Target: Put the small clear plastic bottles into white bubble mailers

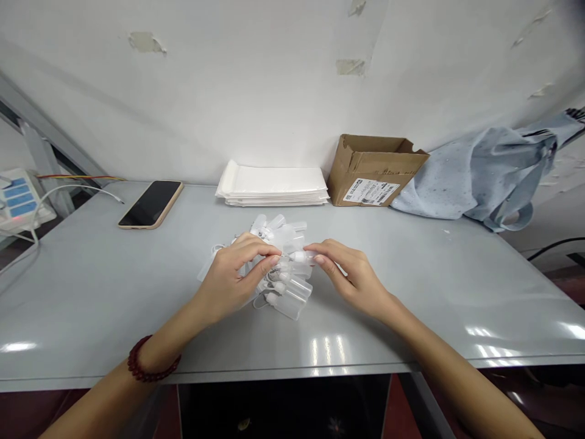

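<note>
1. Eyes on the cardboard box [388, 172] now, and there's the print: a white label [371, 191] stuck low on its front face.
2. Dark blocks and fine black lines crowd that label, but they're too small to make out, so not a word, brand or number can be read!
3. Over to the far left of the box, blue bars [21, 209] mark a white unit [38, 195]; any lettering there escapes us too.

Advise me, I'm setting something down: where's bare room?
Bare tabletop lies left of the left hand, nearer than the phone, and right of the right hand, nearer than the blue cloth. Crowded: bottles around the hands; white stack and cardboard box along the back.
</note>
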### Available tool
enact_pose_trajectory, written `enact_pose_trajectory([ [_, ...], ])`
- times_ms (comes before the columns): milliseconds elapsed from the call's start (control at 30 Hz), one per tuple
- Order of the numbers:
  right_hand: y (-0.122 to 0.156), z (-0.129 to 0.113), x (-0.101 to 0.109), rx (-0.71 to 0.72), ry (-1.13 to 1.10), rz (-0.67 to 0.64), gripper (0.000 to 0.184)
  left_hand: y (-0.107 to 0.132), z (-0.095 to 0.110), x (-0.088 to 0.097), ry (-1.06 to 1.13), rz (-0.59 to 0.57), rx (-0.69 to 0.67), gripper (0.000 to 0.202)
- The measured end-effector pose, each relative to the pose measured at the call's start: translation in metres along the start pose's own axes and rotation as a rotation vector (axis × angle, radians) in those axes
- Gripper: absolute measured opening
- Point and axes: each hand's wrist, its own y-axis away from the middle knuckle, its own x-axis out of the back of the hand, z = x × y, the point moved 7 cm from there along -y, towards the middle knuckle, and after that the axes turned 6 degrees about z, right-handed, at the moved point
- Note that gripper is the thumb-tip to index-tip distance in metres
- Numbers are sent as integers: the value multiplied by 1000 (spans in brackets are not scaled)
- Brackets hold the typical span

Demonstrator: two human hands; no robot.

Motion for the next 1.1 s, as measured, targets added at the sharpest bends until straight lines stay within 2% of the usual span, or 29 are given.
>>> enact_pose_trajectory([
  [567, 0, -2, -1, 24, 26, -11, 24, -2, -1, 1, 50, 9, 36, 12],
  [1100, 0, -3, -4, 44, 39, 32, 24, 0, -1, -1, 33, 37, 5, 11],
])
